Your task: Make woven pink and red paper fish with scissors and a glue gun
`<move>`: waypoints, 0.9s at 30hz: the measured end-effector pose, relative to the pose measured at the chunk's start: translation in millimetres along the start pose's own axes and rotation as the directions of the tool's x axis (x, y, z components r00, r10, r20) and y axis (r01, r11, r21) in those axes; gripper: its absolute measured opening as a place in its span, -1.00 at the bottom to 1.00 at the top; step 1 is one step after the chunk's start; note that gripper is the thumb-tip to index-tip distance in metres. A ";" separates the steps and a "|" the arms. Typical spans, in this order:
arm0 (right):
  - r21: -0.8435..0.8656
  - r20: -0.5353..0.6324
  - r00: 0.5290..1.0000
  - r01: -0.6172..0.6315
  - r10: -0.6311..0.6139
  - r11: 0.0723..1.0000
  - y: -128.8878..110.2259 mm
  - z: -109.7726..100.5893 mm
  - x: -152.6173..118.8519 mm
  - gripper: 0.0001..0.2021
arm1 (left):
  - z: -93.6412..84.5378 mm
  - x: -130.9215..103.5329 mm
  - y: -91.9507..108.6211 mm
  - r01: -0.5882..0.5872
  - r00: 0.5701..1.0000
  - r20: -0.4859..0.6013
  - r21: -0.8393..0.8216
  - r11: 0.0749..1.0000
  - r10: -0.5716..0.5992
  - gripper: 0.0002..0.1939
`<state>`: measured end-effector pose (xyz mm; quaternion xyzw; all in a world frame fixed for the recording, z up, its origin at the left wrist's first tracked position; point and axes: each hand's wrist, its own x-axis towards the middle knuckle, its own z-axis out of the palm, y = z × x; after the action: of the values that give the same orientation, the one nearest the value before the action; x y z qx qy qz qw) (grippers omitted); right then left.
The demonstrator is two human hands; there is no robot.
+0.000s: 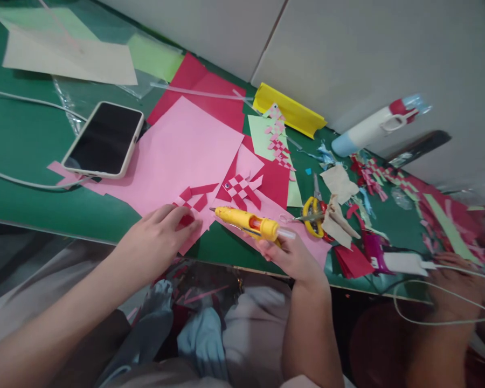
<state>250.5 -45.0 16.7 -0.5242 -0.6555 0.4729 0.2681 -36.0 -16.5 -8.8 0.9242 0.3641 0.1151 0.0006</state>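
My right hand [286, 256] grips a yellow hot glue gun [246, 220], its nozzle pointing left over the pink paper. My left hand [159, 234] rests at the table's front edge, fingers curled down on a woven red-and-pink paper piece [192, 200] with loose strips. The fingers cover part of that piece. Close to the nozzle, a finished-looking woven paper fish [242, 188] with a stuck-on eye lies on red and pink sheets. Under these things spreads a large pink sheet [181, 140].
A phone [105, 140] with a cable lies at left. Scissors [314, 215], more woven fish [278, 140], a yellow folded strip [289, 110] and a white bottle [372, 129] stand or lie to the right. Another person's hands [456, 285] work at far right near a white cable.
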 end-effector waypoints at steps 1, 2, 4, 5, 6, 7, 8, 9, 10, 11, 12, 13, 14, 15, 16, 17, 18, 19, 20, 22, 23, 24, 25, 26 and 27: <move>-0.001 -0.003 1.000 -0.001 0.001 1.000 0.8 -0.1 -0.3 -0.71 | -0.5 -1.2 0.2 -0.006 1.000 -0.009 0.004 1.000 0.006 -0.54; 0.001 -0.006 1.000 -0.005 0.005 1.000 1.7 -0.2 -0.7 -0.71 | -1.3 -2.4 0.4 -0.011 1.000 -0.015 0.007 1.000 0.011 -0.54; 0.021 -0.017 1.000 -0.020 0.020 1.000 3.6 -0.3 -1.5 -0.68 | -3.8 -4.7 0.2 -0.021 1.000 -0.021 0.005 1.000 0.021 -0.54; 0.037 -0.021 0.999 -0.031 0.032 0.999 4.6 -0.2 -1.9 -0.67 | -5.3 -5.7 -0.3 -0.023 0.999 -0.027 -0.003 1.000 0.023 -0.55; 0.054 -0.026 0.999 -0.044 0.046 0.998 5.6 0.0 -2.2 -0.66 | -6.8 -6.7 -0.9 -0.024 0.999 -0.040 -0.016 1.000 0.023 -0.58; 0.070 -0.032 0.998 -0.055 0.057 0.996 6.4 0.3 -2.4 -0.65 | -8.1 -7.6 -1.7 -0.018 0.998 -0.061 -0.031 0.999 0.016 -0.61; 0.085 -0.039 0.997 -0.064 0.068 0.994 7.0 0.6 -2.4 -0.65 | -9.1 -8.3 -2.4 -0.010 0.996 -0.088 -0.046 0.999 0.006 -0.65; 0.099 -0.043 0.996 -0.073 0.078 0.992 7.3 1.2 -2.2 -0.64 | -9.9 -8.8 -3.0 0.003 0.993 -0.118 -0.055 0.998 -0.009 -0.70; 0.116 -0.048 0.995 -0.080 0.086 0.990 7.2 2.0 -1.7 -0.64 | -10.4 -9.1 -3.4 0.019 0.990 -0.140 -0.059 0.998 -0.027 -0.74; 0.134 -0.049 0.994 -0.086 0.093 0.987 6.7 3.3 -1.0 -0.64 | -10.7 -9.1 -3.4 0.033 0.987 -0.155 -0.057 0.998 -0.041 -0.77; 0.151 -0.056 0.994 -0.088 0.098 0.985 5.7 5.2 0.2 -0.63 | -10.8 -8.9 -3.0 0.036 0.986 -0.160 -0.051 0.998 -0.043 -0.77; 0.163 -0.069 0.993 -0.087 0.099 0.983 4.2 7.7 1.8 -0.64 | -10.9 -8.6 -2.3 0.030 0.987 -0.157 -0.042 0.999 -0.036 -0.77; 0.165 -0.091 0.991 -0.085 0.101 0.983 2.1 11.0 4.0 -0.65 | -10.9 -8.2 -1.3 0.015 0.988 -0.152 -0.032 0.999 -0.019 -0.77; 0.159 -0.129 0.987 -0.075 0.097 0.984 -0.5 15.1 6.6 -0.67 | -10.9 -7.8 -0.1 -0.004 0.989 -0.146 -0.022 1.000 0.001 -0.76; 0.138 -0.155 0.983 -0.076 0.097 0.988 -3.6 19.8 9.9 -0.69 | -10.9 -7.3 1.1 -0.020 0.989 -0.146 -0.010 1.000 0.019 -0.75; 0.112 -0.194 0.976 -0.080 0.100 0.991 -7.2 25.1 13.5 -0.70 | -10.9 -6.9 2.4 -0.032 0.988 -0.148 0.000 0.999 0.032 -0.75; 0.085 -0.206 0.973 -0.089 0.105 0.992 -11.2 30.7 17.6 -0.71 | -10.8 -6.6 3.6 -0.037 0.988 -0.150 0.008 0.999 0.038 -0.74; 0.060 -0.221 0.970 -0.088 0.099 0.994 -15.3 36.4 21.8 -0.70 | -10.6 -6.3 4.6 -0.036 0.987 -0.154 0.013 0.999 0.038 -0.73; 0.024 -0.237 0.968 -0.081 0.084 0.996 -19.5 41.8 25.9 -0.66 | -10.2 -6.0 5.5 -0.034 0.987 -0.157 0.015 0.999 0.036 -0.73; -0.076 -0.262 0.964 -0.063 0.041 0.995 -26.6 51.3 33.4 -0.63 | -8.9 -5.8 6.4 -0.030 0.987 -0.160 0.010 0.999 0.032 -0.71; -0.115 -0.257 0.966 -0.054 0.023 0.992 -29.1 55.2 36.5 -0.62 | -8.0 -5.8 6.6 -0.030 0.987 -0.161 0.006 1.000 0.030 -0.71; -0.151 -0.250 0.968 -0.045 0.006 0.987 -30.7 58.5 39.1 -0.60 | -7.1 -5.9 6.5 -0.029 0.986 -0.163 0.000 1.000 0.029 -0.71; -0.178 -0.240 0.971 -0.040 -0.004 0.983 -31.5 61.2 41.2 -0.59 | -6.1 -6.0 6.4 -0.030 0.986 -0.167 -0.008 1.000 0.028 -0.71; -0.197 -0.230 0.973 -0.036 -0.010 0.980 -31.4 63.5 43.0 -0.59 | -5.3 -6.2 6.3 -0.030 0.985 -0.173 -0.016 0.999 0.027 -0.71; -0.211 -0.223 0.975 -0.034 -0.014 0.977 -30.7 65.2 44.6 -0.59 | -4.7 -6.3 6.1 -0.030 0.984 -0.178 -0.023 0.999 0.025 -0.71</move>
<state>168.2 -25.3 11.2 -0.6032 -0.6655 0.3391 0.2798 -37.3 -25.7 -5.1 0.9152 0.3483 0.2016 -0.0215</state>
